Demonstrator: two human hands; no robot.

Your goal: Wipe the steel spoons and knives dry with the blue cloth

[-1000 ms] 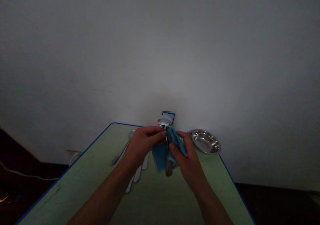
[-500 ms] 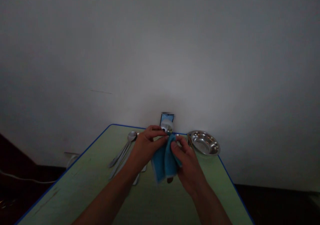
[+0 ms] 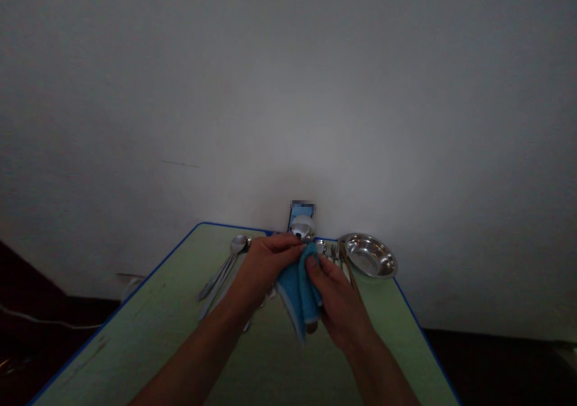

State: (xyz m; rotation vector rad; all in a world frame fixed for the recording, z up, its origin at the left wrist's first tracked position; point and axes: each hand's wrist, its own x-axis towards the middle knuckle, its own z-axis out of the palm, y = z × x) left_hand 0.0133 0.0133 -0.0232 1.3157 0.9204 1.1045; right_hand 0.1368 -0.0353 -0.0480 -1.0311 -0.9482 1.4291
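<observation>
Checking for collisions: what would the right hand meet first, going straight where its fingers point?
The blue cloth it pinches around the spoon; past that, probably the left hand, depth unclear.

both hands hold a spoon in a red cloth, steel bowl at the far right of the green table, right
Not quite: the cloth is blue, not red. The head view shows the left hand and right hand holding the spoon in it, steel bowl at the green table's far right.

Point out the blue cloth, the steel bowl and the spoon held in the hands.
blue cloth [image 3: 301, 292], head view, middle of the fabric.
steel bowl [image 3: 372, 257], head view, bare inside.
spoon [image 3: 303, 230], head view, shiny bowl end above the cloth.
</observation>
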